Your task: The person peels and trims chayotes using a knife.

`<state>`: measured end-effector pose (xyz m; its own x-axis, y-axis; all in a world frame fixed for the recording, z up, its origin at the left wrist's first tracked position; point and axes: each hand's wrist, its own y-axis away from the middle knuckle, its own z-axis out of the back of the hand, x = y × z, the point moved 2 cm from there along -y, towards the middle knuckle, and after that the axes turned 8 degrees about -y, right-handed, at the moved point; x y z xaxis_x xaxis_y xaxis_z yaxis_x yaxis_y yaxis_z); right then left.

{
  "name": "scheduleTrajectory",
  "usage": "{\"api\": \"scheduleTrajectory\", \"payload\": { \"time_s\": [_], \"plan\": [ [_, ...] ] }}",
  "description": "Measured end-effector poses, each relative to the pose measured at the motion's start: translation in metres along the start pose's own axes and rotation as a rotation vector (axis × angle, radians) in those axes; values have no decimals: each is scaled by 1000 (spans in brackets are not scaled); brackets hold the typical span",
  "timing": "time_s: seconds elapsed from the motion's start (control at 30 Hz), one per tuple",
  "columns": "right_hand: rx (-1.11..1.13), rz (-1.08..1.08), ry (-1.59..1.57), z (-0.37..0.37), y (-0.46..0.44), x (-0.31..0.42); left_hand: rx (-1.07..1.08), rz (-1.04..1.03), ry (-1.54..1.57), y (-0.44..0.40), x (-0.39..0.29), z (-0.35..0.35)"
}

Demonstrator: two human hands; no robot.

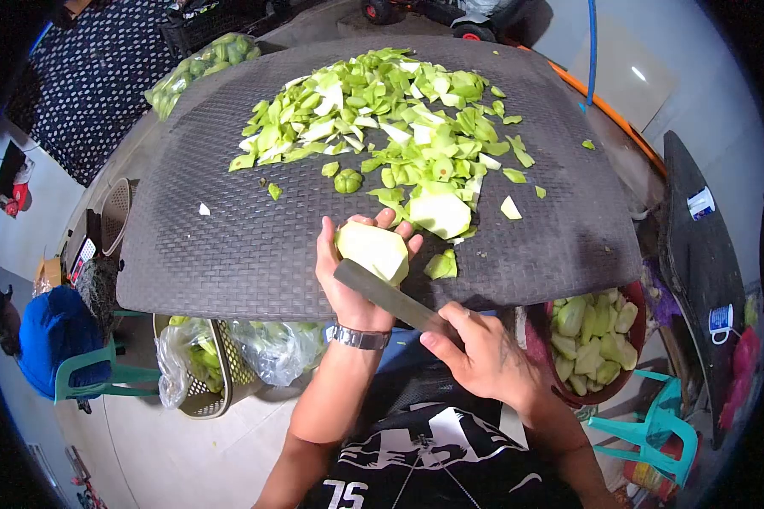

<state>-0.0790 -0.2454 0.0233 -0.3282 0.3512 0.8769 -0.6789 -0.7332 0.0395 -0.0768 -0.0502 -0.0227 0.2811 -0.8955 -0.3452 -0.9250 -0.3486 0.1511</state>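
Peelings [356, 106] lay in a messy green heap across the bumpy, woven dark table [221, 246]. Below its near edge, a round red tub [640, 332] held peeled pieces [598, 339]. The left hand [346, 302] cupped its fingers around a smooth, pale, chunky fruit [370, 244] by that edge. The right hand [488, 356] gripped a long, flat knife [390, 299] beside the fruit.
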Motion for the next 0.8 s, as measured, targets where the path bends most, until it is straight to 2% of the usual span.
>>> {"api": "scheduleTrajectory", "payload": {
  "time_s": [0.4, 0.8],
  "plan": [
    [5, -69, 77, 2, -5, 1, -47, -115, -70, 5, 4, -3],
    [-82, -10, 283, -13, -11, -9, -149, -179, -112, 19, 14, -21]
  ]
}}
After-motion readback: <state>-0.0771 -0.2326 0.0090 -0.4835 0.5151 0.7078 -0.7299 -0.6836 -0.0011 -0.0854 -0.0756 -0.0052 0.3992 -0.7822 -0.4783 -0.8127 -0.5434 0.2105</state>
